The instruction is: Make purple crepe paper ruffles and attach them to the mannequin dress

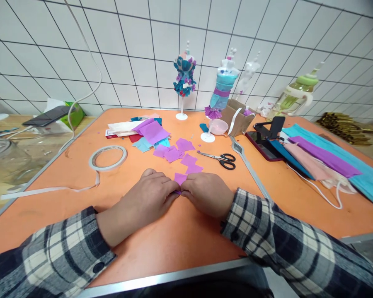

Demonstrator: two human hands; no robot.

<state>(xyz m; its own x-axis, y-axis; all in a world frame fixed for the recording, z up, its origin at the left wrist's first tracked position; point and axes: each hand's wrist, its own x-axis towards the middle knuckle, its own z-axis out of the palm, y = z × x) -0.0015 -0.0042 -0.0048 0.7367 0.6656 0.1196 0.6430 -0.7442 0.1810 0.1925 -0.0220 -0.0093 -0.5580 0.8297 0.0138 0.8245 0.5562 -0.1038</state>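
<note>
My left hand (pixel 149 192) and my right hand (pixel 207 192) meet low over the orange table, fingertips pinched together. Between them they grip a small purple paper piece (pixel 180 178), whose upper part shows past the fingers; its lower edge is mostly hidden. Just beyond lie several loose purple paper squares (pixel 173 154), some overlapping. Black-handled scissors (pixel 219 158) rest to the right of the squares, blades pointing left. Further back is a pile of folded coloured paper (pixel 151 131) in purple, white and blue.
A tape roll (pixel 107 158) lies left with a strip trailing off. Small mannequins stand at the back, one in dark teal (pixel 185 76), another in light blue (pixel 223 89). A phone (pixel 262 145), paper sheets (pixel 326 157), a paper bag (pixel 239 118) and a bottle (pixel 295 95) are right.
</note>
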